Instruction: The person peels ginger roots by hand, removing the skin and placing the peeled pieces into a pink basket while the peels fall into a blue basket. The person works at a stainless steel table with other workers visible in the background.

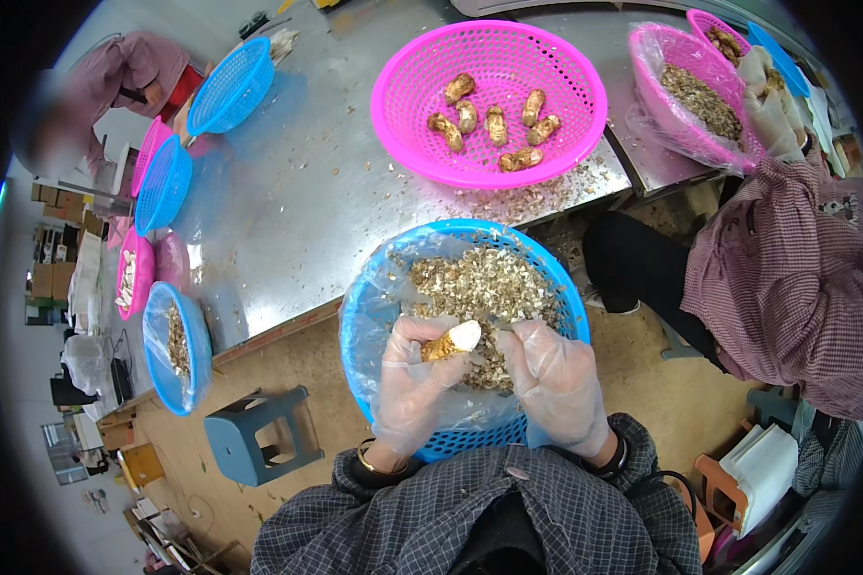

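Note:
My left hand point(421, 374), in a clear plastic glove, holds a brown mushroom point(442, 347) whose tip is pared white and points to the right. Just right of it is my right hand point(555, 374), gloved too, its fingers pinched together around something small and thin, perhaps a blade, mostly hidden. Both hands are over a blue plastic basket point(577, 316) lined with a clear bag, which holds a heap of pale and brown mushroom trimmings point(489, 284). Beyond it, a large pink perforated basket point(403, 144) on the metal table holds several brown mushrooms point(496, 126).
Scraps lie on the steel table point(295, 187). Blue and pink baskets line its left side, one blue basket point(201, 338) holding trimmings. A co-worker point(777, 266) sits at right by a lined pink basket point(647, 93); another person point(126, 79) is at upper left. A plastic stool point(241, 445) stands lower left.

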Demonstrator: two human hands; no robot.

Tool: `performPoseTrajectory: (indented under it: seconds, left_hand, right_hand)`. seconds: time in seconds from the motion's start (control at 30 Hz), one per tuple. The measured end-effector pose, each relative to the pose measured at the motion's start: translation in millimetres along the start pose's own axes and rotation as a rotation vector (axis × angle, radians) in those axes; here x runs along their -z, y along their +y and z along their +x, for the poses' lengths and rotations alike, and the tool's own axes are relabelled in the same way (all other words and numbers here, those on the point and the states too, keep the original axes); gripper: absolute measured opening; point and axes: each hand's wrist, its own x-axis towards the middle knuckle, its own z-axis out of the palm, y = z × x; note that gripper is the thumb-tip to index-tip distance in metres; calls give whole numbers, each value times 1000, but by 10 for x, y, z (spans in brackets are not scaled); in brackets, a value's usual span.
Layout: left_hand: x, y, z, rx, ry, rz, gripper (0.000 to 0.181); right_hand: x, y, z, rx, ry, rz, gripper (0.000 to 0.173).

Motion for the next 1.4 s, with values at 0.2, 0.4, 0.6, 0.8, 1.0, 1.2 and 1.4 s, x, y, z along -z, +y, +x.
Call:
performPoseTrajectory:
  seconds: [0.2, 0.4, 0.6, 0.8, 1.0, 1.2, 1.4]
  left_hand:
    - [-47, -3, 9, 19, 36, 32, 32]
    - [-52, 102, 76, 163, 11, 117, 28]
    - [29, 75, 108, 393, -94, -438, 55]
    - [118, 83, 109, 417, -124, -540, 54]
    - [548, 685, 410, -507, -74, 1168, 23]
    - [2108, 1591, 2217, -89, 68, 316, 22]
    - [3476, 2905, 3964, -714, 395, 1021, 24]
  right_hand:
    - [9, -29, -2, 68, -13, -2, 5]
    - [90, 31, 37, 172, -28, -326, 14]
    - [135, 50, 133, -341, -30, -63, 17]
    - [139, 78, 136, -113, -148, -86, 25]
    - [30, -8, 168, -99, -97, -146, 31]
    - [-40, 42, 168, -323, -177, -189, 27]
    - [-99, 57, 232, -221, -372, -89, 20]
